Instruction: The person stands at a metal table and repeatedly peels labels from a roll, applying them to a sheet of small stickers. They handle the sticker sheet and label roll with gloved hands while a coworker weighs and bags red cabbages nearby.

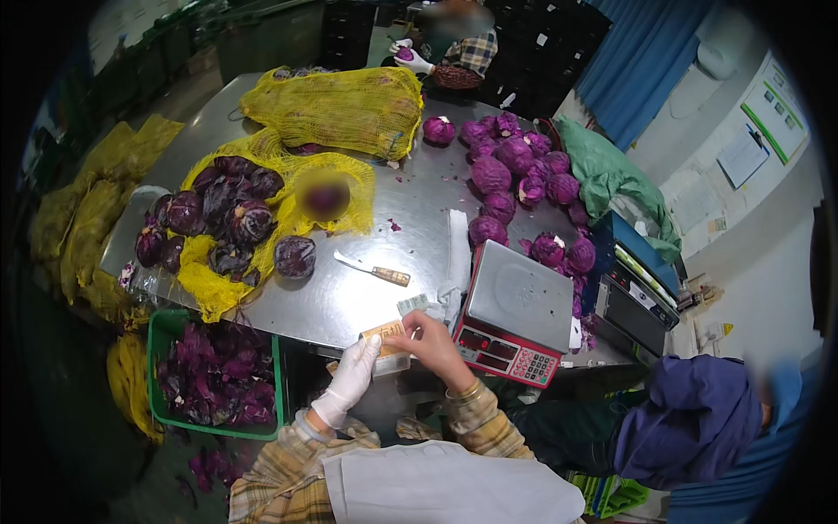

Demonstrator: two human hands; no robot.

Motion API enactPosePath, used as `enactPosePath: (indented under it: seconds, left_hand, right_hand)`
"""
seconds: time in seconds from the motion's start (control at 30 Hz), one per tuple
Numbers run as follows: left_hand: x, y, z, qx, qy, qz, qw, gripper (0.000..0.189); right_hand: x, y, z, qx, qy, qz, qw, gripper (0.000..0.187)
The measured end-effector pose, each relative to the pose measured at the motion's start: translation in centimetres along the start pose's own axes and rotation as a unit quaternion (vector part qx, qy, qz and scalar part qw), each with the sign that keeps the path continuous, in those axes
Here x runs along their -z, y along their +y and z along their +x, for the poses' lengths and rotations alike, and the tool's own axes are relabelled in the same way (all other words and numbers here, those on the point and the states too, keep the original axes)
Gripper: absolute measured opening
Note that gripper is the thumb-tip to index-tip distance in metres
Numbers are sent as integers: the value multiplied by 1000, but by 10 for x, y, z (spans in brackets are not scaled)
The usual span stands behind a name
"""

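Note:
My left hand (352,378), in a white glove, grips a stack of printed labels (385,335) by its left side, just off the steel table's near edge. My right hand (425,343) is bare and pinches the right side of the same labels. A curved knife (391,276) with a wooden handle lies on the table behind them, near a single dark red cabbage (294,257). Right of my hands stands a red digital scale (510,355) with a bare steel pan. A white cloth (458,255) lies along the scale's left side.
Peeled red cabbages (514,155) are heaped at the back right. Untrimmed ones (249,221) lie on yellow netting at left, with a full net sack (340,108) behind. A green crate (279,386) holds loose leaves. One person sits beyond the table; another person is at right.

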State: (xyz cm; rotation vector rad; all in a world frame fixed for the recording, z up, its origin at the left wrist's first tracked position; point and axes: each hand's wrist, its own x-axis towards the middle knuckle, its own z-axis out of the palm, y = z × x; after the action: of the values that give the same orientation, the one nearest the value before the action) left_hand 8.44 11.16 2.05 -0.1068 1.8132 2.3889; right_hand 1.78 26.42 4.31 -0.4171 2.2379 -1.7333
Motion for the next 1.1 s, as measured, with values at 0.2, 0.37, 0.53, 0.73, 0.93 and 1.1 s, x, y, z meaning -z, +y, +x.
enactPosePath:
  seconds: [0.2,0.37,0.53,0.73,0.93,1.1]
  left_hand:
    - [5,14,-5,96,-125,6,988,38]
    - [14,-23,1,99,8,-117,988,36]
    - [9,-17,6,90,10,-132,987,33]
    - [1,-5,3,50,10,-85,995,26]
    - [2,16,2,12,20,-46,999,27]
    - [-6,21,8,12,-24,-196,980,30]
  right_hand:
    - [13,-5,15,-46,48,228,972,14]
    - [5,-12,-2,8,74,69,995,23]
    - [-13,-19,-16,39,22,-73,996,25]
    - [-15,-31,-20,74,32,-169,982,24]
    - [13,-31,-20,137,108,-324,930,29]
    - [15,-4,4,32,-3,-5,999,21]
